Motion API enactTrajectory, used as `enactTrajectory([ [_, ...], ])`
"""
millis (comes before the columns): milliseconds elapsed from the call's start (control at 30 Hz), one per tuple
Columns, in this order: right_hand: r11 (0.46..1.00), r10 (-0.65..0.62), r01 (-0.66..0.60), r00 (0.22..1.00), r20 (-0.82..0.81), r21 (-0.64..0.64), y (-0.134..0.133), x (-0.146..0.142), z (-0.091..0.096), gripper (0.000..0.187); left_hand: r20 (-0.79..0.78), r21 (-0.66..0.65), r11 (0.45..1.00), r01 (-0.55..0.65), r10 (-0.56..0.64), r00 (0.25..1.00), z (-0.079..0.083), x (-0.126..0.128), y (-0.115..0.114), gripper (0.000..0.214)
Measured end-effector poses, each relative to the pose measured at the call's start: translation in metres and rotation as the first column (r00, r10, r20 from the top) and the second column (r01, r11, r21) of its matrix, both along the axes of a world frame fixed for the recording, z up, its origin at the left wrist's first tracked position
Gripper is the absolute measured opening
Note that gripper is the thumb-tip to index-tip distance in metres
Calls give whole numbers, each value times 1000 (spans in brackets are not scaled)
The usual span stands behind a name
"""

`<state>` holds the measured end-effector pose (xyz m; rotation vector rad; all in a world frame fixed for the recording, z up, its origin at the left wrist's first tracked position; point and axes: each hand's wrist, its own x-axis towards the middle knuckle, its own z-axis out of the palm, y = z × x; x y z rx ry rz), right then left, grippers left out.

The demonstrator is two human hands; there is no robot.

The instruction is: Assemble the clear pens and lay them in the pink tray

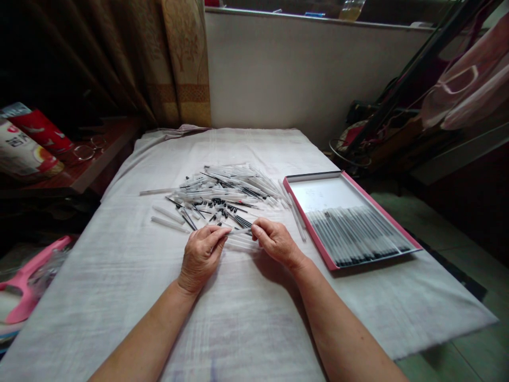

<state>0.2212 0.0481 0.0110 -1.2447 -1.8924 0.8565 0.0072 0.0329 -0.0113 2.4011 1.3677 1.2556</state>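
Observation:
A clear pen barrel (pixel 240 231) is held level between my two hands. The fingers of my left hand (pixel 202 255) pinch its left end. My right hand (pixel 275 242) grips the right end with thumb and fingers; whether a small cap or plug is there too is hidden. Just beyond my hands lies a loose pile of translucent barrels (pixel 254 183), with thin black refills (pixel 237 218) and small black plugs (pixel 218 203) among them. To the right, a pink-edged box (pixel 377 206) holds a row of pens (pixel 353 239) with black ends, lying side by side.
A pale cloth (pixel 222 329) covers the table. At left, a dark red cabinet (pixel 95 170) bears containers (pixel 27 151) and glasses (pixel 85 152); a pink-handled object (pixel 29 281) sits lower. A curtain (pixel 186 63) and white wall (pixel 278 74) stand behind.

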Motion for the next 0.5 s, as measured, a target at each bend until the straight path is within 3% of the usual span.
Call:
enactTrajectory([
  [267,997,-50,47,997,-52,-60,2,-4,-7,42,-8,30,1000,-4,4,1000,0,0,0,22],
  [500,995,43,-47,998,-48,-89,1,1,-2,23,-7,71,995,-70,71,997,2,-3,0,21],
])
